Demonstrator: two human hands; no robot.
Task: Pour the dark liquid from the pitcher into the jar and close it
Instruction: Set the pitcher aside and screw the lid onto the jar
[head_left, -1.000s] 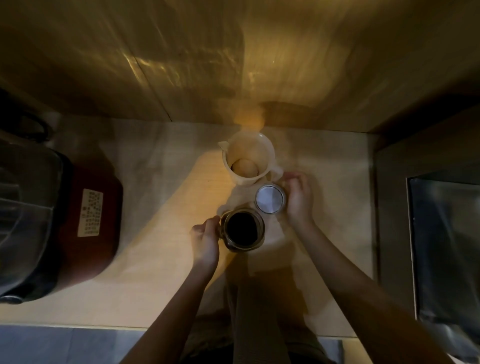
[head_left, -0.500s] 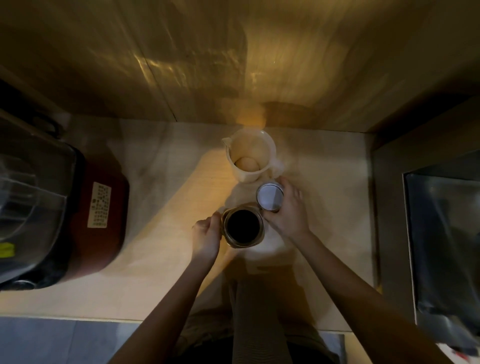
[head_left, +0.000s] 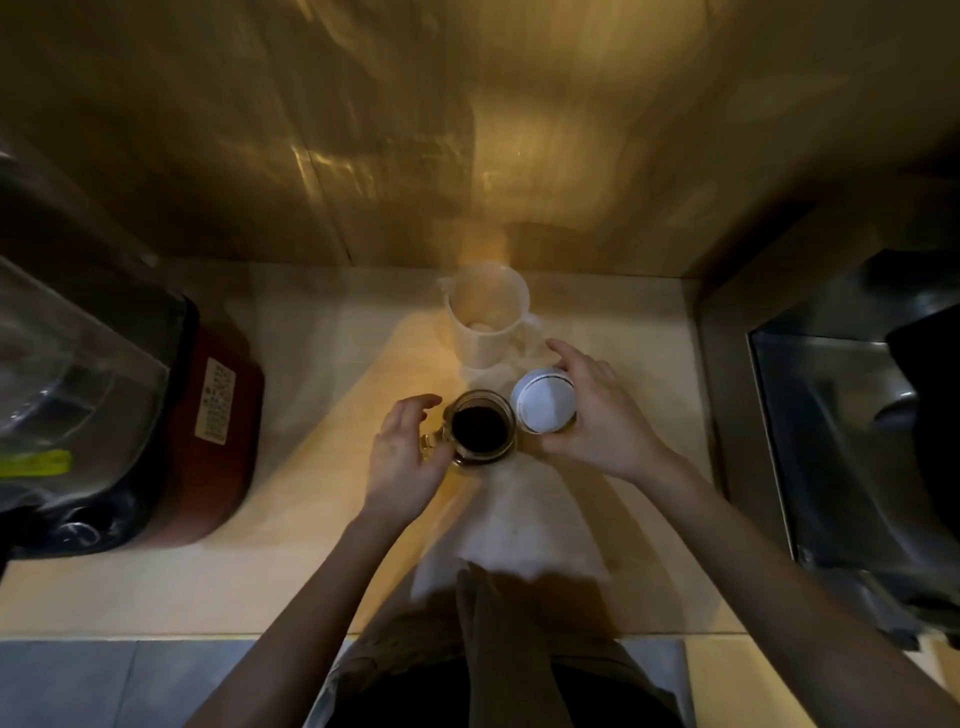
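With the glass jar (head_left: 480, 427) filled, the right hand (head_left: 597, 415) is gripping the white lid (head_left: 544, 401), needing centring, while the released left hand (head_left: 405, 457) is steadying the jar.

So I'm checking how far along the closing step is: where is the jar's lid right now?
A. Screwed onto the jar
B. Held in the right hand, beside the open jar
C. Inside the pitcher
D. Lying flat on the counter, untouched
B: the white lid sits in the right hand, just right of the jar, whose mouth is open with dark liquid showing.
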